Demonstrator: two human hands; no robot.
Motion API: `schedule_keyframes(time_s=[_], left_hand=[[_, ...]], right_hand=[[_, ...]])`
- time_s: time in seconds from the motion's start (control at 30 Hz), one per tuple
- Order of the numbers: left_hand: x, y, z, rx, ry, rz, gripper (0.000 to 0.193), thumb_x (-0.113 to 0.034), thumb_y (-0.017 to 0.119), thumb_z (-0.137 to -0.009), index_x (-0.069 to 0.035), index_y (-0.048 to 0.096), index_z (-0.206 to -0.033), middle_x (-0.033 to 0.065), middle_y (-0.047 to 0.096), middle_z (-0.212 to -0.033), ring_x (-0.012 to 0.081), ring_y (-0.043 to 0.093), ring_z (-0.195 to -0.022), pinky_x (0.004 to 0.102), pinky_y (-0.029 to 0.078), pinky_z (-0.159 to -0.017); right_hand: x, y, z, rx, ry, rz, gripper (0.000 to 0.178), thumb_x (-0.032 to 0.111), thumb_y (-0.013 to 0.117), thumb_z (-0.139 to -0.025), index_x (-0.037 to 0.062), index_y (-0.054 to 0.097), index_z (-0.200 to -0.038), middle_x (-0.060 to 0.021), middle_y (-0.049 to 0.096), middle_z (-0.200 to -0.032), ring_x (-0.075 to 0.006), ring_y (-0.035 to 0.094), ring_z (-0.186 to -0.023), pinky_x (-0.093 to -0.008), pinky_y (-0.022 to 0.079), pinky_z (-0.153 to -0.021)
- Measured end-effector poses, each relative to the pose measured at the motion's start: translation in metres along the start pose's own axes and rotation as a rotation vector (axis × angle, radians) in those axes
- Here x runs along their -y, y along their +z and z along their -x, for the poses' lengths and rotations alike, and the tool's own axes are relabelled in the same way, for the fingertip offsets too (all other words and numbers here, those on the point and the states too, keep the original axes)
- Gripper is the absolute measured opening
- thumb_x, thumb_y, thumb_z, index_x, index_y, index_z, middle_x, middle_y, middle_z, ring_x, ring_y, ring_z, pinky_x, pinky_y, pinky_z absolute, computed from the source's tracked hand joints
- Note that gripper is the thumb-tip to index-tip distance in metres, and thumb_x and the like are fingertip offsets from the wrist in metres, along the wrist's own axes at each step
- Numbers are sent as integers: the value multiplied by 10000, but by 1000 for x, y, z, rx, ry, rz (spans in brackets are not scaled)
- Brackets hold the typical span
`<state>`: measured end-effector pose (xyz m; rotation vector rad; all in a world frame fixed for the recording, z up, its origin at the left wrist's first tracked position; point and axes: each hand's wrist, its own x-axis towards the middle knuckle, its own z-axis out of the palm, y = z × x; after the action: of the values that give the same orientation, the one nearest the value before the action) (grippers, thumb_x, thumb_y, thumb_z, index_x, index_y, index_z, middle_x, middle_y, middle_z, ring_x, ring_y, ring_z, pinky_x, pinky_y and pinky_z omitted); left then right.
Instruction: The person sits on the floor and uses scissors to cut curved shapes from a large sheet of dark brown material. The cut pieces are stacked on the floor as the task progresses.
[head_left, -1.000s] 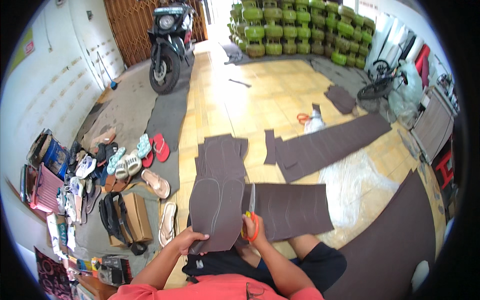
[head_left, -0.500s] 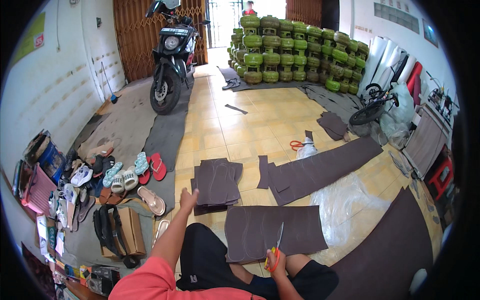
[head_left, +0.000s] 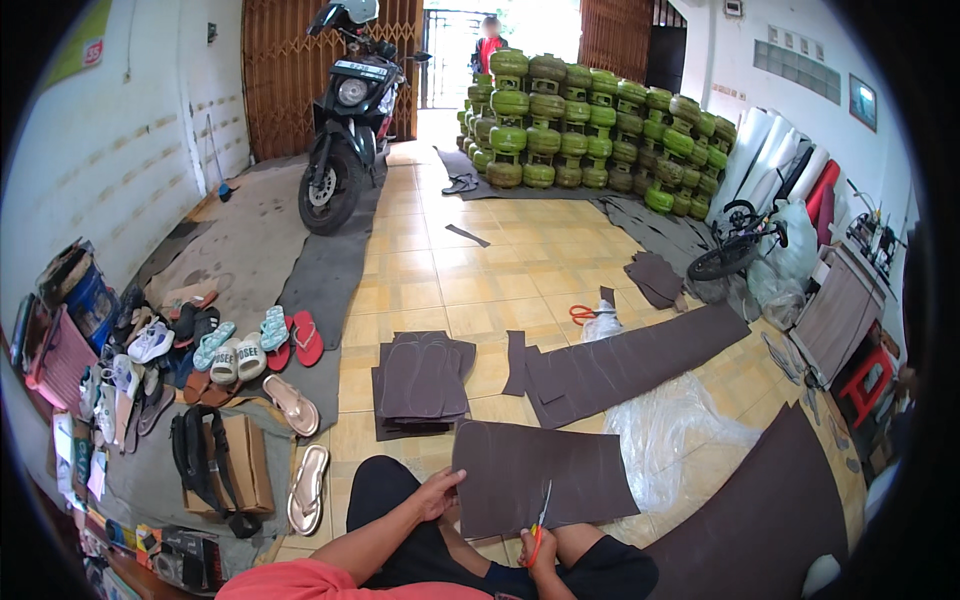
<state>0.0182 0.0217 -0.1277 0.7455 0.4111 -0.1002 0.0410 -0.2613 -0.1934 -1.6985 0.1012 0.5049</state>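
Note:
A dark brown sheet [head_left: 545, 465] with faint pale outlines drawn on it lies in front of my crossed legs. My left hand [head_left: 440, 493] pinches its left edge, thumb on top, and the sheet is slightly raised there. In my right hand [head_left: 538, 552] is a pair of scissors [head_left: 541, 518] with orange and yellow handles; its blades point away from me, over the sheet's near edge. Just beyond sits a stack of brown pieces [head_left: 422, 380], the top one marked with outlines. A long brown strip [head_left: 650, 350] stretches off to the far right.
Clear plastic film [head_left: 665, 450] is crumpled right of the sheet, beside a large brown sheet [head_left: 770, 515]. Orange-handled scissors [head_left: 583, 315] lie farther off. Sandals and shoes [head_left: 240, 355] crowd the left. A motorbike [head_left: 345, 120], stacked green gas cylinders [head_left: 590, 130] and a person [head_left: 489, 50] are at the back.
My left hand has come from beside the stack of pieces to the sheet's left edge and taken hold of it. The sheet has tilted a little. The scissors stay in my right hand.

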Motion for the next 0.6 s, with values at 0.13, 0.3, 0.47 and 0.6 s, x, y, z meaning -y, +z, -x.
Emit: schedule_keyframes(time_s=[0.13, 0.3, 0.47, 0.6], left_hand=[[18, 18, 17, 126, -268, -92, 492, -186, 639, -913, 12, 446, -1320, 153, 558, -1240, 275, 607, -1079, 441, 571, -849], [41, 8, 10, 12, -248, -249, 393, -4, 541, -901, 64, 473, -1282, 205, 616, -1121, 293, 650, -973, 407, 617, -717], [21, 40, 12, -107, -105, -736, 348, 13, 521, -847, 76, 561, -1187, 188, 667, -998, 272, 677, -787, 367, 569, -625], [45, -62, -51, -141, 164, -880, 317, -25, 501, -835, 68, 598, -1122, 176, 670, -859, 257, 658, -661, 368, 528, -491]], right_hand=[[-1, 3, 1, -8, -116, 95, 242, 174, 632, -874, 22, 502, -739, -44, 491, -531, -153, 536, -380, -290, 449, -353], [1, 8, 7, 10, -88, 69, 244, 186, 622, -880, 34, 498, -734, -36, 466, -505, -144, 493, -356, -291, 423, -340], [3, -1, 16, -6, -93, 104, 231, 179, 611, -888, 43, 497, -741, -28, 456, -499, -133, 471, -344, -287, 403, -329], [20, 24, 12, 72, -180, 70, 234, 189, 612, -899, 64, 494, -742, -15, 445, -502, -123, 453, -345, -280, 394, -329]])
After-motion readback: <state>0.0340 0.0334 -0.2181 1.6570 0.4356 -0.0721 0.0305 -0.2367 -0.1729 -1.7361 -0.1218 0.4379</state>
